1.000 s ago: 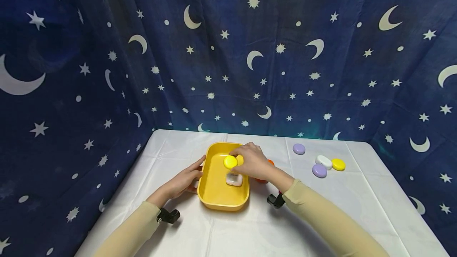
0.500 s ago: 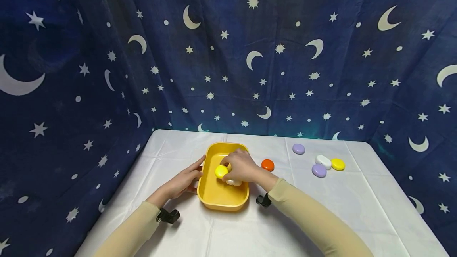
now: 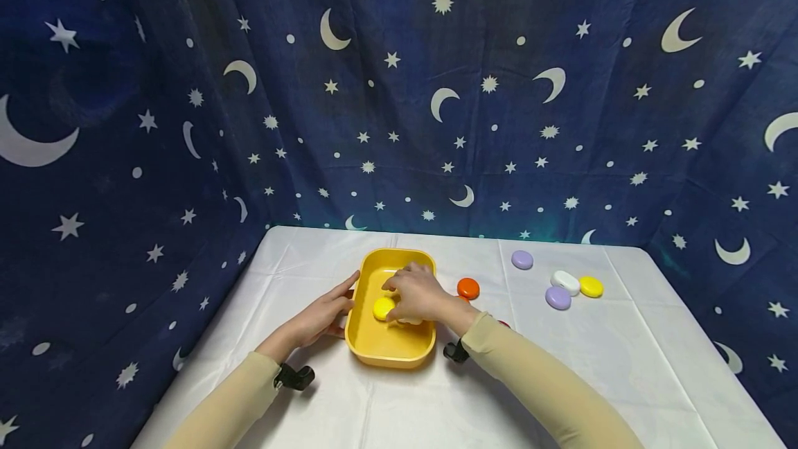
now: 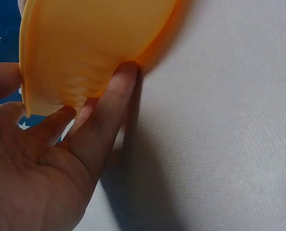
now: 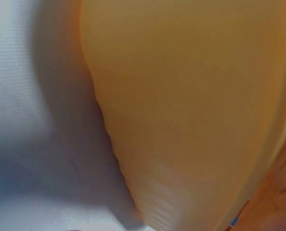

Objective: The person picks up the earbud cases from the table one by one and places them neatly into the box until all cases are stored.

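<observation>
A yellow tray (image 3: 389, 359) stands on the white-covered table. My left hand (image 3: 321, 317) rests along its left side, and the left wrist view shows extended fingers (image 4: 115, 91) touching the outer wall. Inside the tray lies a glossy yellow disc (image 3: 383, 308). Over it is my right hand (image 3: 420, 294), thumb at the disc's edge and the other fingers spread apart from it. A pale piece (image 3: 410, 321) in the tray is mostly hidden under this hand. In the right wrist view, the tray's outer wall (image 5: 181, 106) fills most of the picture.
An orange disc (image 3: 467, 288) lies right of the tray, another orange edge partly hidden behind the right wrist. Further right are two purple discs (image 3: 522, 260), a white oval piece (image 3: 564, 283) and a yellow disc (image 3: 591, 287). A starry curtain (image 3: 399, 123) surrounds the table.
My right hand has moved left and toward me within the tray, bringing the yellow disc along, and its fingers have loosened from it. The left hand and tray have stayed put.
</observation>
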`<state>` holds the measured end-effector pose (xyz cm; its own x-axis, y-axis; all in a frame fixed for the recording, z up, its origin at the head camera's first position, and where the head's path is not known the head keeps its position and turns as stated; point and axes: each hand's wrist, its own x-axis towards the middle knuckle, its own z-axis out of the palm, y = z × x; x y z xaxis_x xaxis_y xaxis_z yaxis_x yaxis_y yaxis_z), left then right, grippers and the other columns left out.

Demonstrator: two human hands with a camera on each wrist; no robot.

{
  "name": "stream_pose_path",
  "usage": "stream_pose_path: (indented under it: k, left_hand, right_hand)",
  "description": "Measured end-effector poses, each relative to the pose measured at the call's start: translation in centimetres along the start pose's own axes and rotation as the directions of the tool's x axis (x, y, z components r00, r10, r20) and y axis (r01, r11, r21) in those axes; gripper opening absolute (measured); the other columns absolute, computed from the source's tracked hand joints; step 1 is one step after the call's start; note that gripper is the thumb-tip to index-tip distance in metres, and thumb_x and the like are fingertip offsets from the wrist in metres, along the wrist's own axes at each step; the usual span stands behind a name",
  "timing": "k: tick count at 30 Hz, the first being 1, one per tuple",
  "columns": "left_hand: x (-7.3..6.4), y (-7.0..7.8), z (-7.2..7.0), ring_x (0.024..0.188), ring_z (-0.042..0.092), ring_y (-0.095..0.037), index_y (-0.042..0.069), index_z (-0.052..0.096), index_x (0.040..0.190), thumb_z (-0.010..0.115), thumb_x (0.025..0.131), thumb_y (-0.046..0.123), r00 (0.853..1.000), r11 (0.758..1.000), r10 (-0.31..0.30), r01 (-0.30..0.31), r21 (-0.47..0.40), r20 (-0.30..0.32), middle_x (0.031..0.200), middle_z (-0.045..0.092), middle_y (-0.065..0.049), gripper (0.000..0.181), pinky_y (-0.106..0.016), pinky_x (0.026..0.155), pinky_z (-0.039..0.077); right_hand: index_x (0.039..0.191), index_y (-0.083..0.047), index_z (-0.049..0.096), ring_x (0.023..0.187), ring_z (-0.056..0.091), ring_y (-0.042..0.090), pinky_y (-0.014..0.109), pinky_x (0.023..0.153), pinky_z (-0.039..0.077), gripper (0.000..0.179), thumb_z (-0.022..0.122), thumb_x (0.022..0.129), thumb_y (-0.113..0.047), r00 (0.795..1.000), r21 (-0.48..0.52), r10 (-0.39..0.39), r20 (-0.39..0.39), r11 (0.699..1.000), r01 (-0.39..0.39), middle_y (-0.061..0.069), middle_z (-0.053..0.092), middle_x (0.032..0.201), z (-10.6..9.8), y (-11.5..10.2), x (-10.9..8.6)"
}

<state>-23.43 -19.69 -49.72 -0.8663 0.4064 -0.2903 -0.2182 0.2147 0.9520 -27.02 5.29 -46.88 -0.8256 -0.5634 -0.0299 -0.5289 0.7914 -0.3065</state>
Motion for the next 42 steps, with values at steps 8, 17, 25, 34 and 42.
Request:
stream_pose_path:
  k: [8,17,25,34,42]
  left_hand:
    - [0.1,-0.1,-0.1,0.112,0.063,-0.031,0.038,0.019,0.164,0.048,0.104,0.020,1.000,1.000,-0.004,0.004,-0.005,-0.003,0.164,0.027,-0.020,0.069,-0.045,0.080,0.061]
    - [0.2,-0.1,0.1,0.113,0.063,-0.031,0.038,0.020,0.164,0.050,0.103,0.022,1.000,1.000,-0.017,0.017,0.006,-0.024,0.164,0.028,-0.020,0.069,-0.045,0.080,0.061]
    - [0.1,0.0,0.1,0.116,0.061,-0.032,0.037,0.019,0.165,0.048,0.104,0.021,1.000,1.000,0.001,-0.001,0.011,-0.014,0.164,0.027,-0.020,0.069,-0.045,0.080,0.061]
    - [0.0,0.0,0.1,0.119,0.059,-0.032,0.035,0.018,0.165,0.047,0.105,0.021,1.000,1.000,0.010,-0.010,0.019,-0.005,0.164,0.027,-0.021,0.068,-0.044,0.081,0.061]
    - [0.0,-0.2,0.1,0.121,0.058,-0.033,0.034,0.017,0.165,0.046,0.105,0.021,1.000,1.000,0.010,-0.010,0.020,-0.006,0.163,0.029,-0.021,0.068,-0.046,0.082,0.061]
  right_hand:
    - [0.136,-0.024,0.068,0.131,0.041,0.027,0.051,0.111,0.029,0.068,0.087,0.076,-0.049,1.000,-0.002,0.006,-0.013,1.000,-0.006,0.000,0.063,0.134,-1.2,0.3,-0.7]
    - [0.140,-0.024,0.065,0.133,0.039,0.030,0.055,0.111,0.029,0.069,0.085,0.079,-0.049,0.997,0.052,-0.008,-0.078,0.999,0.012,0.001,0.062,0.137,-2.6,1.7,-2.1]
    - [0.140,-0.028,0.064,0.134,0.038,0.027,0.052,0.112,0.031,0.069,0.086,0.077,-0.047,0.988,0.117,0.071,-0.136,0.992,-0.055,-0.001,0.061,0.138,-4.4,3.5,-3.9]
    - [0.140,-0.025,0.064,0.133,0.039,0.029,0.059,0.112,0.030,0.069,0.086,0.078,-0.045,0.974,0.159,0.126,-0.186,0.983,-0.097,0.000,0.063,0.131,-5.9,6.8,-6.1]
    - [0.141,-0.024,0.064,0.132,0.039,0.031,0.061,0.107,0.034,0.069,0.085,0.079,-0.045,0.963,0.171,0.180,-0.201,0.974,-0.146,0.002,0.064,0.130,-6.4,9.7,-8.8]
